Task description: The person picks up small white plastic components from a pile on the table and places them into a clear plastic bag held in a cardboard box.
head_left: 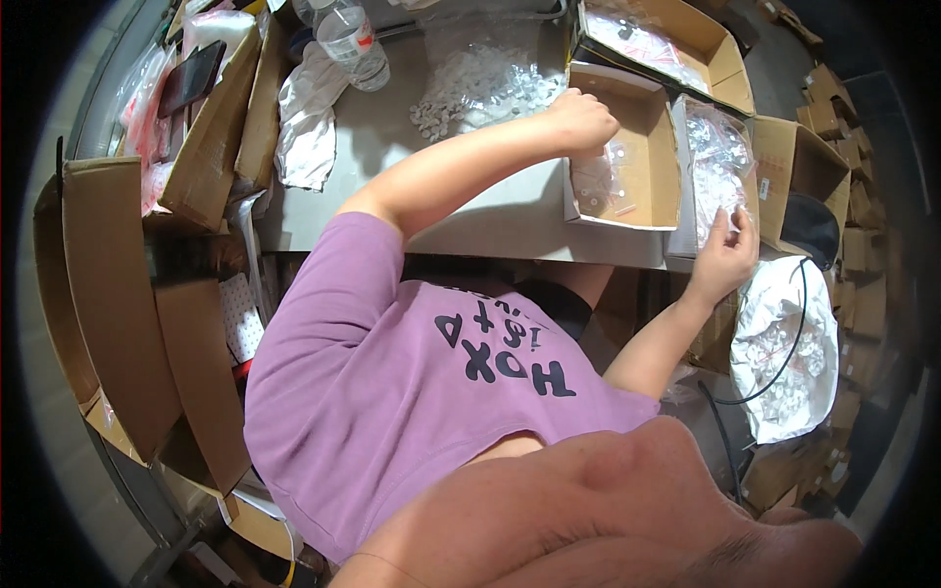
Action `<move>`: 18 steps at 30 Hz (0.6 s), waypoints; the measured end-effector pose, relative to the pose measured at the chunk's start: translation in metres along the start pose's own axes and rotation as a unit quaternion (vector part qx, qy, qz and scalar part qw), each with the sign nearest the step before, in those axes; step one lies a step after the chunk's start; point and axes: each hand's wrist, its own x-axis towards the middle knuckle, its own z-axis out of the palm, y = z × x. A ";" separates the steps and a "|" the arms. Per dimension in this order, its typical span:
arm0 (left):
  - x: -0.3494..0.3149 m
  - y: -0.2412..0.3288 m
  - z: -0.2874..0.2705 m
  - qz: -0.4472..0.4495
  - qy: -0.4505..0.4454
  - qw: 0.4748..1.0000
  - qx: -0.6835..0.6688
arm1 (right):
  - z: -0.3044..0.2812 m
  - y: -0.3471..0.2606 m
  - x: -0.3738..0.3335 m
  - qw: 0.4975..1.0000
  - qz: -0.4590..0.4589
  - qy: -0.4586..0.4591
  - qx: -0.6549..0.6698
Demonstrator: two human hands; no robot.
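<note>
My left hand [585, 122] is closed above the left part of an open cardboard box [652, 218], with its knuckles up, so whatever its fingers hold is hidden. Flat clear plastic pieces [613, 186] lie in that box below the hand. To the right, a narrow box with a pile of clear plastic bags [714, 147] stands against it. My right hand [727, 257] reaches over the near end of this pile, where thumb and fingers pinch the clear plastic. Beyond my left forearm, a large clear bag [490, 73] lies with many small white and grey parts spilling at its mouth.
A plastic bottle [358, 54] and a white cloth [309, 118] are at the table's far left. Another carton [725, 73] stands at the back right, beside an open box [799, 181]. A white sack [784, 363] of small parts and a black cable [799, 323] are at right.
</note>
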 end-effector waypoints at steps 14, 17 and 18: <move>0.022 -0.011 -0.007 0.008 -0.005 0.991 -0.133 | 0.063 -0.125 -0.093 0.858 -0.209 -0.382 0.272; 0.000 -0.020 -0.030 0.036 0.124 0.973 -0.192 | 0.102 -0.128 -0.108 0.876 -0.208 -0.378 0.214; -0.014 -0.022 -0.043 0.025 0.162 0.962 -0.218 | 0.118 -0.127 -0.111 0.890 -0.210 -0.373 0.156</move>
